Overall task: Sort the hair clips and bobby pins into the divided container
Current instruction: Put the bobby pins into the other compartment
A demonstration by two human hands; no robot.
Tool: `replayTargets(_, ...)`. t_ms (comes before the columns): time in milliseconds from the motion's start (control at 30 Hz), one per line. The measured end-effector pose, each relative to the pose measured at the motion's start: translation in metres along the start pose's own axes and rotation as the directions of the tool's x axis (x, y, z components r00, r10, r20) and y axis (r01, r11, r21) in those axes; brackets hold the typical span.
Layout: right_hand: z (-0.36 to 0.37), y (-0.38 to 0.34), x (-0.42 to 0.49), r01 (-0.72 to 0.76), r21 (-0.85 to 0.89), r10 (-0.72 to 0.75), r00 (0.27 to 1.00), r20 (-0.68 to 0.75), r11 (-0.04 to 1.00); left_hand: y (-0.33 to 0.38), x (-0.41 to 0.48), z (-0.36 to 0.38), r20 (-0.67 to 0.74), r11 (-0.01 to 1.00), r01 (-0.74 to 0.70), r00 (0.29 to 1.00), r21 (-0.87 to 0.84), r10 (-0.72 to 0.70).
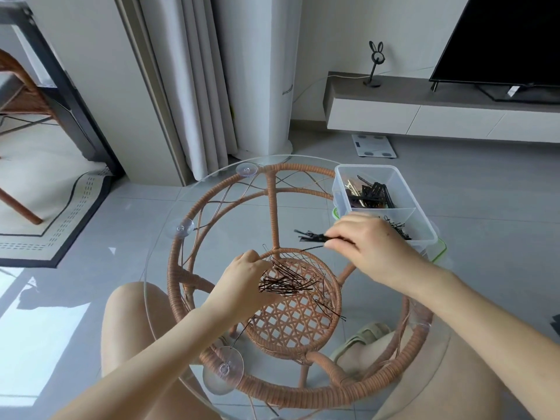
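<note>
A pile of dark bobby pins (288, 281) lies on the round glass tabletop (163, 253). My left hand (242, 283) rests on the left side of that pile, fingers curled against the pins. My right hand (368, 242) hovers just left of the clear divided container (424, 219) and pinches a bunch of bobby pins (312, 237) whose ends fan out to the left. The container's far compartment holds hair clips (368, 192); its near compartment holds bobby pins (400, 230), partly hidden by my right hand.
The glass top sits on a rattan frame (274, 207) with suction cups (222, 369). Stray pins (330, 310) lie right of the pile, and one (242, 330) lies near the front. My knees are below the table. A TV stand (424, 107) and scale (374, 145) are behind.
</note>
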State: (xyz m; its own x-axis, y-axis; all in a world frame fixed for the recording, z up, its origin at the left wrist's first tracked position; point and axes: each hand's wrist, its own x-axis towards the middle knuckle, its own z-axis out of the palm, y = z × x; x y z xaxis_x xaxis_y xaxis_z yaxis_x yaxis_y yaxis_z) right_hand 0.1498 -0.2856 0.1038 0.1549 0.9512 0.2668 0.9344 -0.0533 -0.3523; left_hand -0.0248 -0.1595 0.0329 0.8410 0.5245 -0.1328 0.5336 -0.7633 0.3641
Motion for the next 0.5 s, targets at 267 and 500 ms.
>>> replayTargets(267, -0.054, 0.060, -0.008, -0.122, -0.186, 0.115, 0.992, -0.049, 0.975, 0.008, 0.018, -0.002, 0.014, 0.995, -0.086, 0.996, 0.051, 0.086)
replayTargets(500, -0.040, 0.106, -0.006, -0.169, -0.286, 0.239, 0.943, 0.233, 0.943, 0.019, 0.030, -0.009, 0.120, 0.974, -0.203, 0.974, 0.097, 0.191)
